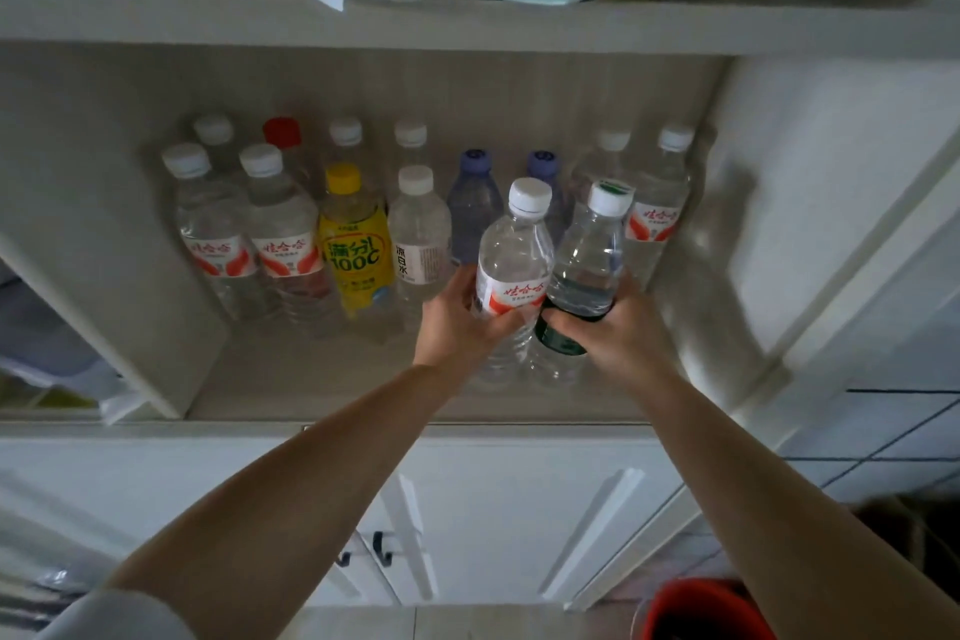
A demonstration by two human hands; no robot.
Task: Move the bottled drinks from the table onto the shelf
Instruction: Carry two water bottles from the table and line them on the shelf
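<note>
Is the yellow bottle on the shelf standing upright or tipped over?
Upright. The yellow bottle stands on the shelf with its yellow cap on top, in the front row between clear bottles. Neither hand touches it.

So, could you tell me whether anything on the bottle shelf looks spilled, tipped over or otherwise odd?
Nothing stands out: the bottles on the shelf stand upright and capped. The left hand and right hand each grip an upright bottle.

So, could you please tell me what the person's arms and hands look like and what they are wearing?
Both forearms are bare, and neither the left hand nor the right hand wears a glove. No rings, watch or bracelets show. A rolled-up light grey sleeve covers the left upper arm.
</note>
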